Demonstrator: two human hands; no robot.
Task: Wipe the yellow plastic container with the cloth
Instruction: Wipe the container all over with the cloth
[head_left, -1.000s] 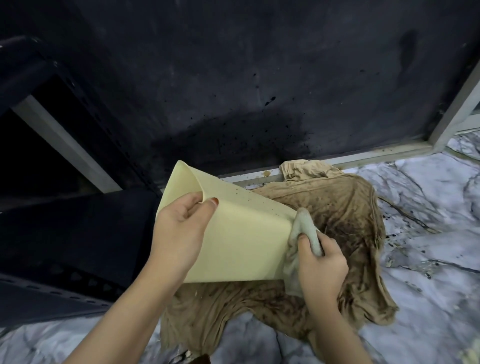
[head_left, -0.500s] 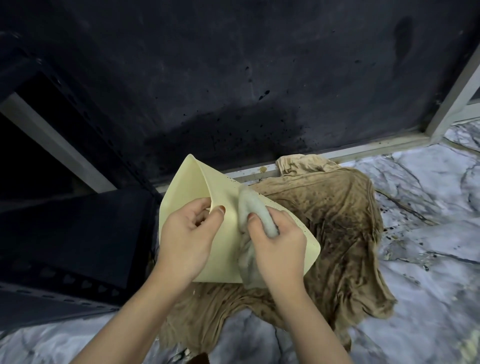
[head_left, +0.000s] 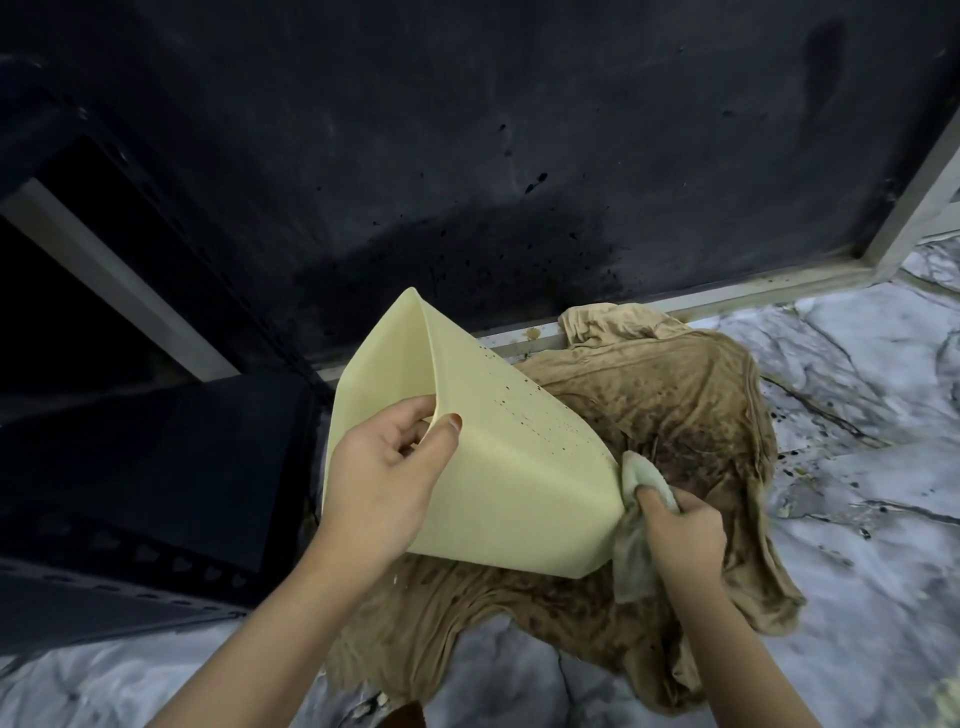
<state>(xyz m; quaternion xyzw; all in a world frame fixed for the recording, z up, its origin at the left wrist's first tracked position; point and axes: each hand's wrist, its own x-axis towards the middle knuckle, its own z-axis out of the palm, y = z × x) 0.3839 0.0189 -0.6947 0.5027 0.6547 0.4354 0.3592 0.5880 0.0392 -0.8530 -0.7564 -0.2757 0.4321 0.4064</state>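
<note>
A pale yellow plastic container (head_left: 519, 467) is held tilted above the floor, its outer wall facing me and dotted with small dark specks along the upper side. My left hand (head_left: 384, 478) grips its rim, thumb on the outside and fingers inside. My right hand (head_left: 675, 535) is closed on a small greyish-green cloth (head_left: 636, 499). The cloth presses against the container's lower right corner and hangs down below my fingers.
A large stained brown cloth (head_left: 675, 415) lies spread on the marbled grey floor (head_left: 857, 493) beneath the container. A dark spattered panel (head_left: 467, 156) with a pale metal frame (head_left: 753, 288) stands behind. A dark shelf or step (head_left: 130, 467) sits at the left.
My right hand has slid the small cloth from the middle of the container's wall down to its lower right corner. The left hand has kept its grip and turned the container slightly.
</note>
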